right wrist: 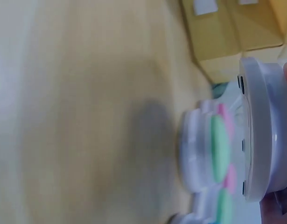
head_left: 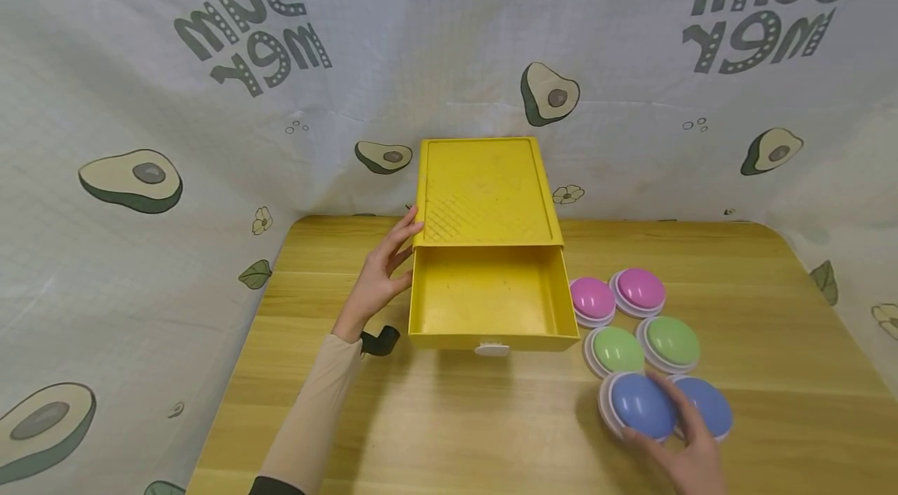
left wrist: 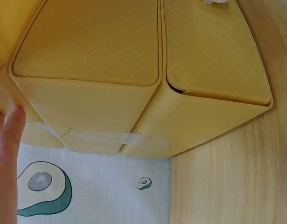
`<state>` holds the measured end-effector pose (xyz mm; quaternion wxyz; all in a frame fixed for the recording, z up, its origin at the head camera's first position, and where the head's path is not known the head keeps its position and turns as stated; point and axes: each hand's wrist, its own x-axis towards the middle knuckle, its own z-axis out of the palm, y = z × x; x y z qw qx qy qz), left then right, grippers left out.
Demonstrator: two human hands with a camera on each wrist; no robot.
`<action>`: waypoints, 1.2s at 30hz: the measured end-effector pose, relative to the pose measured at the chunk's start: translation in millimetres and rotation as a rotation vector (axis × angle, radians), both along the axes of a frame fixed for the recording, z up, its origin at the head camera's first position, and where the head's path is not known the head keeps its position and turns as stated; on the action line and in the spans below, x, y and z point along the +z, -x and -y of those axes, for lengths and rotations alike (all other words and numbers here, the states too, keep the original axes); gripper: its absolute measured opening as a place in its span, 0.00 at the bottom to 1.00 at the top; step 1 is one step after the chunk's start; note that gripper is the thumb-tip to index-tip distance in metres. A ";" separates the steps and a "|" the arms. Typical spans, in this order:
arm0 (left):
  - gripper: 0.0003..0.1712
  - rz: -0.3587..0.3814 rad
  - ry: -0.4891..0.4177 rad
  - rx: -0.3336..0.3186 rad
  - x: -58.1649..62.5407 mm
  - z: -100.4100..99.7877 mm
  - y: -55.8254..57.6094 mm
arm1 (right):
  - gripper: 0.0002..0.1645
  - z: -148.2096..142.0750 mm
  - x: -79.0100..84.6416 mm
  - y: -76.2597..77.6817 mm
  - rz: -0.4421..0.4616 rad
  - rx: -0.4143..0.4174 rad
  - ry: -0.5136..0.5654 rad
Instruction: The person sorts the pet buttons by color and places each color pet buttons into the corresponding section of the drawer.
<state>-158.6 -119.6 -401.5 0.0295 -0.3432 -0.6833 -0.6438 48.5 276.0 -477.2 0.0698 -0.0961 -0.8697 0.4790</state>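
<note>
My right hand (head_left: 684, 448) grips a round push button with a blue dome and white base (head_left: 641, 405). In the right wrist view this blue button (right wrist: 260, 135) is held above the tabletop, its white underside edge showing. A second blue button (head_left: 705, 405) sits just behind those fingers. My left hand (head_left: 379, 281) rests its fingertips against the left side of a yellow drawer cabinet (head_left: 487, 191). The cabinet's top drawer (head_left: 491, 300) is pulled out, and nothing lies inside it. A white handle (head_left: 492, 350) marks the drawer's front.
Two green buttons (head_left: 617, 351) and two pink buttons (head_left: 641, 289) stand right of the cabinet on the wooden table (head_left: 449, 433). Behind the table hangs a cloth (head_left: 449, 35) printed with avocados. More cabinet drawers (left wrist: 87, 42) show in the left wrist view.
</note>
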 end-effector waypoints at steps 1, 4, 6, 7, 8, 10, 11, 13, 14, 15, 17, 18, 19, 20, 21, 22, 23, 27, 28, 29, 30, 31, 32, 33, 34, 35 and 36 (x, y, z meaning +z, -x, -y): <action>0.39 0.001 -0.002 -0.001 -0.2 0.1 0.1 | 0.54 0.9 4.7 1.9 -0.010 0.009 0.004; 0.39 0.005 -0.005 -0.003 -0.1 0.4 0.0 | 0.54 4.8 19.9 7.2 -0.023 0.028 0.019; 0.39 0.004 -0.002 -0.004 -0.2 0.6 0.0 | 0.53 8.0 31.0 11.5 -0.046 0.047 0.040; 0.39 0.004 -0.002 -0.005 -0.2 0.6 0.1 | 0.53 9.7 36.8 13.9 -0.064 0.057 0.049; 0.39 0.002 0.001 -0.006 -0.2 0.6 0.2 | 0.53 11.5 42.9 16.3 -0.083 0.064 0.058; 0.39 -0.001 0.006 -0.005 -0.1 0.7 0.3 | 0.53 14.5 54.8 21.0 -0.117 0.089 0.096; 0.39 -0.003 0.007 -0.005 -0.2 0.7 0.3 | 0.53 15.6 60.9 23.5 -0.128 0.104 0.120; 0.38 -0.004 0.008 -0.007 0.1 0.5 0.5 | 0.52 17.3 72.2 27.9 -0.140 0.124 0.134; 0.38 -0.004 0.008 -0.007 0.2 0.5 0.5 | 0.52 18.1 77.6 30.2 -0.144 0.136 0.150; 0.38 -0.004 0.008 -0.008 0.3 0.4 0.5 | 0.52 18.5 82.8 32.4 -0.145 0.152 0.162; 0.38 -0.004 0.008 -0.008 0.6 0.4 0.6 | 0.52 19.7 92.9 37.4 -0.156 0.174 0.151; 0.38 -0.004 0.007 -0.008 0.9 0.4 0.6 | 0.53 20.6 97.5 40.1 -0.169 0.185 0.151; 0.38 -0.004 0.007 -0.008 0.9 0.5 0.7 | 0.53 21.6 102.1 42.9 -0.188 0.203 0.167; 0.38 -0.002 0.006 -0.008 1.1 0.5 0.8 | 0.53 22.7 106.1 45.7 -0.211 0.220 0.165; 0.38 0.000 0.005 -0.007 1.1 0.4 0.8 | 0.53 24.0 110.2 48.2 -0.230 0.233 0.153; 0.38 0.003 0.004 -0.007 1.2 0.4 0.8 | 0.53 25.4 114.0 50.6 -0.252 0.243 0.137; 0.38 0.009 0.002 -0.007 1.1 0.3 0.8 | 0.53 27.0 117.5 53.1 -0.273 0.258 0.141; 0.40 -0.002 -0.009 -0.014 -14.0 1.9 9.3 | 0.52 33.8 130.5 63.0 -0.343 0.302 0.106; 0.41 -0.002 -0.008 -0.013 -17.8 2.4 11.3 | 0.53 35.3 133.0 65.4 -0.353 0.308 0.090; 0.41 -0.002 -0.011 -0.013 -20.9 2.7 13.0 | 0.52 36.5 135.3 67.6 -0.359 0.315 0.078; 0.42 -0.003 -0.013 -0.013 -23.2 3.1 14.2 | 0.53 37.5 137.3 69.5 -0.363 0.319 0.059; 0.41 0.002 -0.012 -0.013 -20.1 2.8 12.5 | 0.53 38.4 139.0 71.2 -0.365 0.322 0.040; 0.41 0.007 -0.013 -0.011 -16.5 2.3 10.4 | 0.53 39.6 141.0 72.2 -0.358 0.319 0.010; 0.40 0.012 -0.011 -0.009 -13.0 2.0 8.3 | 0.53 40.8 142.4 73.5 -0.357 0.324 0.005; 0.40 0.016 -0.010 -0.008 -9.5 1.6 6.2 | 0.53 42.3 144.0 74.9 -0.356 0.331 0.001; 0.39 0.017 -0.009 -0.007 -5.9 1.4 4.2 | 0.53 44.0 145.6 76.1 -0.356 0.342 0.001; 0.39 0.017 -0.007 -0.006 -2.8 1.2 2.5 | 0.53 46.1 147.1 77.6 -0.357 0.354 0.003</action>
